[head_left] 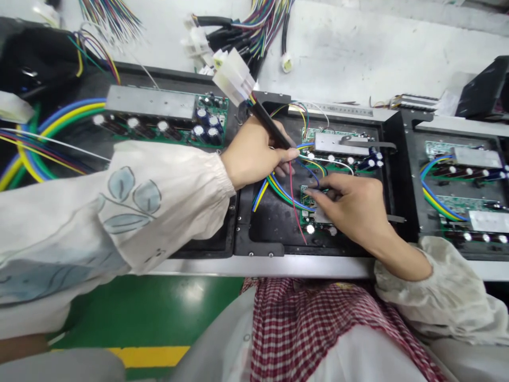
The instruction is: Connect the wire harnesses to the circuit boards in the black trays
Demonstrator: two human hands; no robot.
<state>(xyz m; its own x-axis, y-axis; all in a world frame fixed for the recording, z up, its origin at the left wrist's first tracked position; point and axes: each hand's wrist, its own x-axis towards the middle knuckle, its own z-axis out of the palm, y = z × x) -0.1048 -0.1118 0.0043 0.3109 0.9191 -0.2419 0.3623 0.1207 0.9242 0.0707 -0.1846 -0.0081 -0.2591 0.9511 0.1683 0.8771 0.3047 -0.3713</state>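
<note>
My left hand (254,155) is closed round a black-sleeved wire harness (267,123) that ends in white plug connectors (234,77) pointing up and left. Blue, yellow and green wires (278,190) fan out below that hand into a black tray (258,233). My right hand (352,204) rests on the lower green circuit board (308,215) in the tray, its fingertips pinched on a thin wire at the board's left edge. A second board with a metal bar (338,144) lies just beyond both hands. A thin red wire (296,215) runs down across the tray.
To the left lies another tray with a circuit board and heat sink (159,114) and thick coloured cables (35,143). On the right a tray holds two more boards (461,175). Loose wire bundles with plugs (254,32) lie on the white table behind. Green floor with a yellow stripe shows below.
</note>
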